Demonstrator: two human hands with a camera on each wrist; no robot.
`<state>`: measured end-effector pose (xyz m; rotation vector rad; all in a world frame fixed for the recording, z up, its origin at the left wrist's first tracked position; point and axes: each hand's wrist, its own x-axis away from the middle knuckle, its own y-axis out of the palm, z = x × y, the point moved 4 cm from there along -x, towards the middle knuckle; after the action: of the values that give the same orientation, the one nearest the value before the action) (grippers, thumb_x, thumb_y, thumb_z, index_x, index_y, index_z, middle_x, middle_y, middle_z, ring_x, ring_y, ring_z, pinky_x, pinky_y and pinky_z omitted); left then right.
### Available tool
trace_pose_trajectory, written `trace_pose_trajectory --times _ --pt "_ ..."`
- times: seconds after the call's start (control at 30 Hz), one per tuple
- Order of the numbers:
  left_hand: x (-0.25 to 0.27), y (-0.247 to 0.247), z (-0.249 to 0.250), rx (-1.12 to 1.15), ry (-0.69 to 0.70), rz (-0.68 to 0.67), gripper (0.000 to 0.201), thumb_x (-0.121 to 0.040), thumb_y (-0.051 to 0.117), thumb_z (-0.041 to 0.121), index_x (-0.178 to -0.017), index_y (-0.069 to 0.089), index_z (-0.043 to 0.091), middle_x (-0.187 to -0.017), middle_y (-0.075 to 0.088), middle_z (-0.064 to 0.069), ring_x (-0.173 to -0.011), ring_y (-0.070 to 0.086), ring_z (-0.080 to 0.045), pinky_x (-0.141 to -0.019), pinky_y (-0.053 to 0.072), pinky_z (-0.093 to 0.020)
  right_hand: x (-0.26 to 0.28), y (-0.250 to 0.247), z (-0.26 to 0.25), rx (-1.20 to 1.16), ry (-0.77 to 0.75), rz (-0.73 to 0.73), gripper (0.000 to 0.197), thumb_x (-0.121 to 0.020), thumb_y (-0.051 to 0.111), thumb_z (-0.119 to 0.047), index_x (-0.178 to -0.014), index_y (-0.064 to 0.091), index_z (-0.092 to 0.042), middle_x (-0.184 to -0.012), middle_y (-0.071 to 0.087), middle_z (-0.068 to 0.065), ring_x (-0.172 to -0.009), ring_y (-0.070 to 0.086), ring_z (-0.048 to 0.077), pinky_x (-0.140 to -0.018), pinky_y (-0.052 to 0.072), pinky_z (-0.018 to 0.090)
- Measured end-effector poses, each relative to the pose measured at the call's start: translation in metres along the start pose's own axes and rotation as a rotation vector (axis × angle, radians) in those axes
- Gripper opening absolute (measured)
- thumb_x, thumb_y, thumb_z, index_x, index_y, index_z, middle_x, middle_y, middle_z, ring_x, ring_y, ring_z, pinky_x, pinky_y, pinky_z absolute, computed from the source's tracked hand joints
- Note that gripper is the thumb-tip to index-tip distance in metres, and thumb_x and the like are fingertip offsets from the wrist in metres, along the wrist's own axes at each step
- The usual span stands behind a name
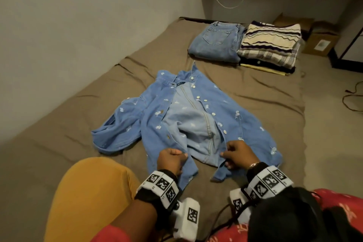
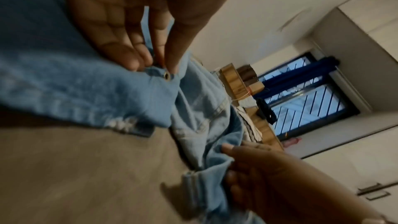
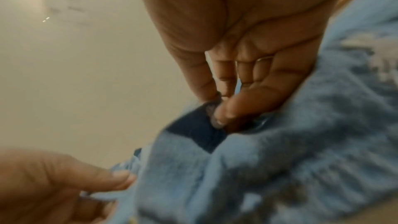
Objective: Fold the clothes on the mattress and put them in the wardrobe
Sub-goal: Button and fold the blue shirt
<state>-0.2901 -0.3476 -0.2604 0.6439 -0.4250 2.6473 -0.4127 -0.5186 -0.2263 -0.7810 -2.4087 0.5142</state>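
- Left hand (image 1: pixel 171 160) in the head view pinches the near left front edge of the light-blue denim shirt with white buttons (image 1: pixel 231 120); right hand (image 1: pixel 238 154) pinches the opposite edge; shirt spreads beyond both on the brown-sheeted mattress (image 1: pixel 59 124); folded clothes (image 1: pixel 255 45) lie well beyond.
- Left wrist view: fingertips (image 2: pixel 172 64) nip the hem by a metal snap (image 2: pixel 166 75).
- Right wrist view: thumb and fingers (image 3: pixel 228 110) clamp blurred denim.

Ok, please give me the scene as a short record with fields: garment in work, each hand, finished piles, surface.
garment: blue shirt, spread open, unbuttoned
left hand: pinches the shirt's left front edge near the hem
right hand: pinches the right front edge near the hem
folded: jeans beside a stack of striped clothes, at the far end
surface: mattress with brown sheet
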Motion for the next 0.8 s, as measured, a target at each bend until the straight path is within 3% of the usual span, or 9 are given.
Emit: trace_pose_trajectory --times 0.07,0.1,0.27,0.4,0.47,0.5,0.6,0.7,0.8 --pt "0.001 0.005 0.001 -0.121 0.042 0.050 0.029 -0.073 0.077 0.012 -0.065 0.049 0.015 -0.064 0.054 -0.007 -0.069 0.053 -0.025 -0.066 0.048 -0.033 0.003 0.004 0.012 -0.147 0.062 -0.070 0.044 -0.081 0.061 0.010 -0.054 0.033 -0.009 -0.036 0.040 0.001 -0.031 0.049 0.012 -0.039 0.044 0.022" --pt "0.003 0.006 0.003 -0.195 0.059 0.086 0.029 -0.074 0.076 0.014 -0.066 0.048 0.016 -0.068 0.056 -0.004 -0.074 0.054 -0.025 -0.070 0.045 -0.031 0.003 0.006 0.015 -0.190 0.076 -0.095 0.043 -0.081 0.062 0.009 -0.053 0.035 -0.009 -0.034 0.041 -0.001 -0.032 0.049 0.012 -0.040 0.044 0.022" --pt "0.009 0.008 0.005 -0.355 0.147 0.164 0.029 -0.079 0.068 0.012 -0.063 0.048 0.024 -0.084 0.063 -0.006 -0.090 0.060 -0.028 -0.072 0.039 -0.024 0.003 0.009 0.011 -0.208 -0.024 -0.129 0.026 -0.081 0.067 0.000 -0.064 0.049 -0.008 -0.048 0.054 0.003 -0.044 0.052 0.012 -0.042 0.044 0.019" --pt "0.006 0.008 0.007 -0.343 0.228 0.129 0.022 -0.086 0.057 0.005 -0.071 0.053 0.020 -0.093 0.064 -0.013 -0.095 0.059 -0.032 -0.075 0.040 -0.024 0.002 0.021 0.005 0.081 -0.162 -0.095 0.019 -0.084 0.060 -0.001 -0.075 0.060 -0.017 -0.062 0.056 -0.009 -0.069 0.055 0.014 -0.066 0.043 0.023" --pt "0.012 0.008 0.009 -0.312 0.307 0.107 0.012 -0.089 0.051 0.000 -0.093 0.060 0.006 -0.088 0.059 -0.012 -0.093 0.059 -0.031 -0.074 0.038 -0.022 0.004 0.026 0.002 0.212 -0.188 -0.027 0.021 -0.081 0.066 -0.011 -0.071 0.055 -0.025 -0.065 0.054 -0.011 -0.075 0.056 0.015 -0.071 0.042 0.025" --pt "0.016 0.009 0.010 -0.294 0.345 0.093 0.017 -0.090 0.047 -0.002 -0.103 0.059 0.001 -0.084 0.057 -0.009 -0.087 0.059 -0.028 -0.072 0.039 -0.021 0.006 0.028 -0.001 0.240 -0.191 -0.008 0.024 -0.079 0.068 -0.016 -0.067 0.051 -0.028 -0.065 0.054 -0.010 -0.075 0.056 0.016 -0.071 0.043 0.027" --pt "0.028 0.011 0.018 -0.253 0.403 0.050 0.021 -0.093 0.043 -0.001 -0.109 0.056 -0.001 -0.074 0.052 0.001 -0.073 0.052 -0.015 -0.063 0.041 -0.011 0.013 0.023 -0.015 0.234 -0.205 0.029 0.027 -0.077 0.069 -0.014 -0.059 0.052 -0.024 -0.065 0.060 -0.003 -0.074 0.061 0.020 -0.073 0.050 0.032" --pt "0.039 0.018 0.035 -0.224 0.529 -0.046 0.019 -0.093 0.045 0.000 -0.093 0.061 0.011 -0.083 0.060 -0.009 -0.070 0.056 -0.021 -0.067 0.053 -0.033 0.020 0.003 -0.040 0.205 -0.330 0.107 0.028 -0.073 0.070 -0.007 -0.058 0.053 -0.023 -0.064 0.063 0.001 -0.067 0.061 0.019 -0.067 0.050 0.031" --pt "0.045 0.027 0.049 -0.225 0.632 -0.196 0.036 -0.092 0.045 -0.001 -0.079 0.053 0.031 -0.082 0.060 -0.005 -0.068 0.056 -0.020 -0.067 0.055 -0.042 0.021 -0.010 -0.065 0.205 -0.441 0.137 0.028 -0.072 0.069 -0.005 -0.066 0.055 -0.028 -0.060 0.059 -0.005 -0.062 0.056 0.009 -0.059 0.039 0.014"
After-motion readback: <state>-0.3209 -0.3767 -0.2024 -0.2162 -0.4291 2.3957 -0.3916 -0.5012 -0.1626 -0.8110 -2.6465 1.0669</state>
